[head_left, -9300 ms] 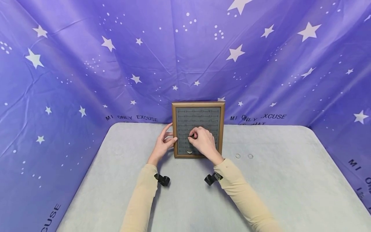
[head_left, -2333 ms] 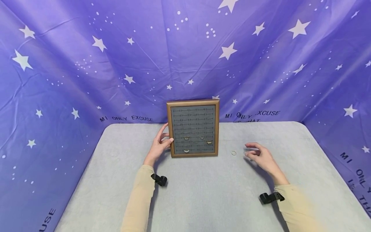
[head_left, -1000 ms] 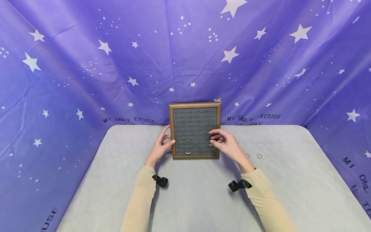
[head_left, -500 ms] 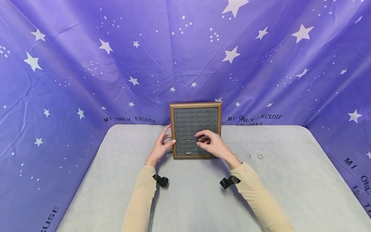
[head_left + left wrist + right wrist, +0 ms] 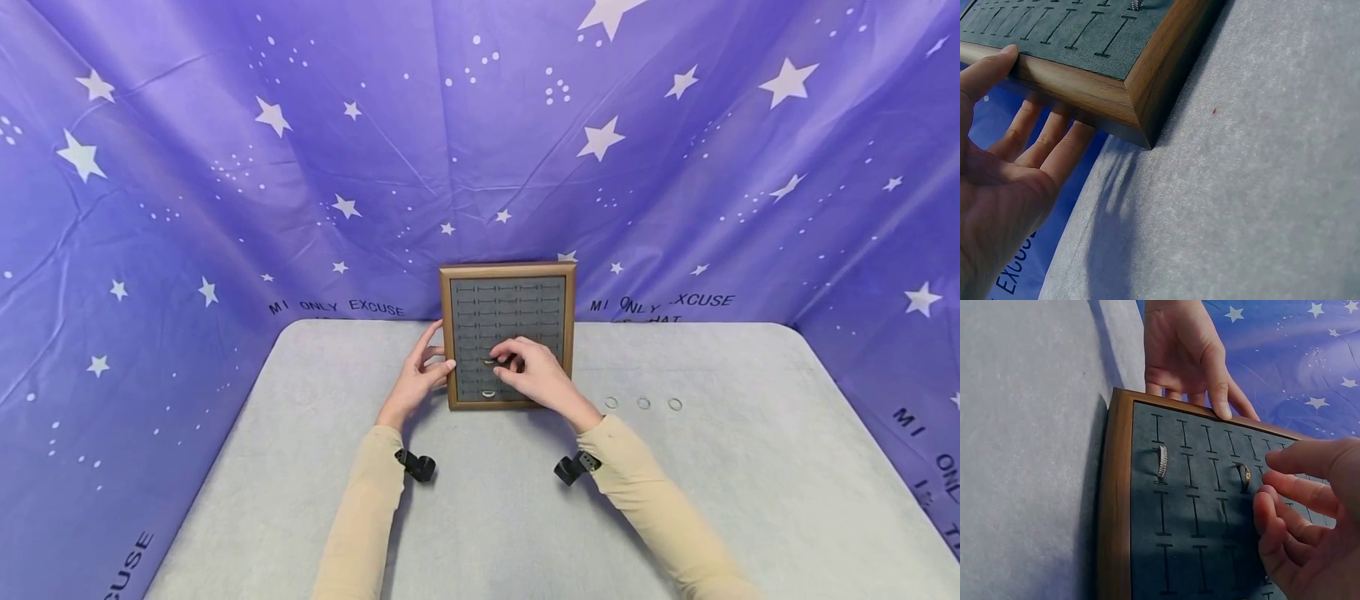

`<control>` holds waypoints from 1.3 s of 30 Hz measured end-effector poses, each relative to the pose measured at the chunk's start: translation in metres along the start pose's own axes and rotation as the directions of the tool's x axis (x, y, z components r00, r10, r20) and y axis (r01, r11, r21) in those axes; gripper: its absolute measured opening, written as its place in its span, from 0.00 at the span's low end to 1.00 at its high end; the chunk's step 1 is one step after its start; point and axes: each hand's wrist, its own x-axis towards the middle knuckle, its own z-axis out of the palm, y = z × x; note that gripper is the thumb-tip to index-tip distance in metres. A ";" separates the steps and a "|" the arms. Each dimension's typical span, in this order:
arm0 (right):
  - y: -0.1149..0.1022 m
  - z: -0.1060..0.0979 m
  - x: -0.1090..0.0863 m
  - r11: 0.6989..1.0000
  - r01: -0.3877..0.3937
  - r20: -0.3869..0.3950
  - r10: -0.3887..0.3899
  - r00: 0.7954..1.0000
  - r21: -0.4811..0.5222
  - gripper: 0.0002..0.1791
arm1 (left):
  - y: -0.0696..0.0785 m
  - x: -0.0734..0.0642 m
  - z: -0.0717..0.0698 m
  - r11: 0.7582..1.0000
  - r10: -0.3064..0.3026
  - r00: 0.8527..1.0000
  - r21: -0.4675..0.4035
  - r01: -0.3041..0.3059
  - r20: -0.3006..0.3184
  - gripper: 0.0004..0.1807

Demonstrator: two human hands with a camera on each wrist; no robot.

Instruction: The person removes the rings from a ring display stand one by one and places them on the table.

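Observation:
A ring display tray [image 5: 510, 302] with a brown wooden frame and dark slotted padding stands upright on the table. My left hand [image 5: 416, 379] grips its left side, thumb [image 5: 999, 65] on the front and fingers behind. Over the lower part hovers my right hand [image 5: 536, 372], fingers loosely bent, with nothing seen between them. Its fingertips [image 5: 1274, 461] are right beside a gold-toned ring [image 5: 1245, 476] that sits in a slot. Lower down, a silver ring [image 5: 1162, 464] with a textured band sits in another slot. The right hand hides part of the tray in the head view.
Three thin rings, a left one [image 5: 611, 402], a middle one [image 5: 643, 403] and a right one [image 5: 676, 404], lie in a row on the pale table [image 5: 480, 517], right of the tray. A purple star-patterned cloth [image 5: 390, 150] hangs behind and at both sides.
From over the table at right, my right hand has come back and moved left across the tray to the gold-toned ring. Two table rings showed at first; three show now. The left hand keeps its grip.

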 end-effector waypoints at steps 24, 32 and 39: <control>-0.010 0.024 0.000 0.979 -0.136 -0.118 0.119 0.986 -0.153 0.06 | -0.005 0.002 0.000 0.997 0.004 1.000 -0.071 -0.004 -0.006 0.41; -0.008 0.027 -0.001 0.986 -0.113 -0.161 0.093 0.983 -0.120 0.03 | -0.005 0.001 0.001 0.997 0.011 1.000 -0.072 -0.011 -0.008 0.41; -0.007 0.022 -0.004 0.996 -0.090 -0.120 0.089 0.989 -0.004 0.03 | -0.012 0.003 -0.001 0.997 0.013 1.000 -0.070 -0.014 -0.013 0.41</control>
